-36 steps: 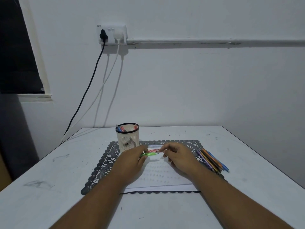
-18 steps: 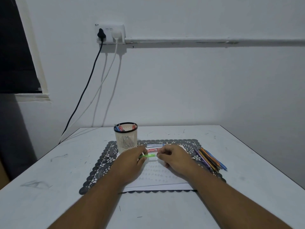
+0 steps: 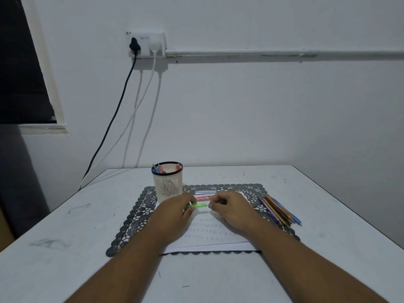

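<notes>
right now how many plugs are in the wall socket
2: a black plug in the left part of the wall socket, and a white plug just to its right. None appears hidden.

Cup (image 3: 168,184) close behind left hand (image 3: 172,217), boxes (image 3: 204,194) just beyond pen (image 3: 196,206), pencils (image 3: 278,209) lying right, passage over table (image 3: 65,237) far left

On the dark lacy placemat (image 3: 135,219) are the cream slotted pen cup (image 3: 168,186) at back left, loose coloured pens (image 3: 278,209) at right, and between them the thin green pen (image 3: 196,206) over the white paper sheet (image 3: 209,237).
</notes>
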The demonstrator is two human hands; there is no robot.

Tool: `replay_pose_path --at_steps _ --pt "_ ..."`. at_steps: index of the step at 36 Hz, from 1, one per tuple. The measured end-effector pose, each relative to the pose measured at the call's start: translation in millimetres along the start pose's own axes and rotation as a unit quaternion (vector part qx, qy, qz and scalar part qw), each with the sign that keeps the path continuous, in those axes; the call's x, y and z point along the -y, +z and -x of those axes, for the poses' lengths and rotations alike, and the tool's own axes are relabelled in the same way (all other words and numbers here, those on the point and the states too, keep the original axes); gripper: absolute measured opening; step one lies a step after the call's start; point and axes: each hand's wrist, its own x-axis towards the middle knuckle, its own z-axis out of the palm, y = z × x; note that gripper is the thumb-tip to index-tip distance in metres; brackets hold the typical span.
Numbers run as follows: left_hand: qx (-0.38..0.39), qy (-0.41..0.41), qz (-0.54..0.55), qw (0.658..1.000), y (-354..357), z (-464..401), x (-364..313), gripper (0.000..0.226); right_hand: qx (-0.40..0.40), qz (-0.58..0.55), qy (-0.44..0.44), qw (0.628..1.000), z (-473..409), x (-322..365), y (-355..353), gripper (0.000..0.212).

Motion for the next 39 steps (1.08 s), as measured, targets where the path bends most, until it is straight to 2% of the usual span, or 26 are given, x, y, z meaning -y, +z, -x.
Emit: replay_pose_path --at_steps 7,16,20,26,33,39 --pt "-0.004 -0.002 0.003 1.000 -2 1 2 0.004 -0.012 0.043 -0.014 0.999 -1 1 -5 0.019" --pt "0.022 0.007 0.029 0.999 0 -3 10 0.026 -0.031 0.101 -0.004 0.994 -6 -6 -18 0.016" --pt "0.047 0.030 0.022 0.998 2 -4 8 0.026 -0.027 0.158 -0.022 0.987 -9 -7 -12 0.021" --pt "0.084 0.036 0.004 0.996 0 -6 9 0.019 0.012 0.232 -0.045 0.972 -12 -2 -4 0.018" --pt "0.077 0.011 0.025 0.997 1 -6 12 0.014 0.034 0.317 -0.101 0.942 -13 3 2 0.016" --pt "0.075 0.012 0.023 0.997 3 -7 13 0.017 0.053 0.337 -0.100 0.935 -15 3 2 0.019"
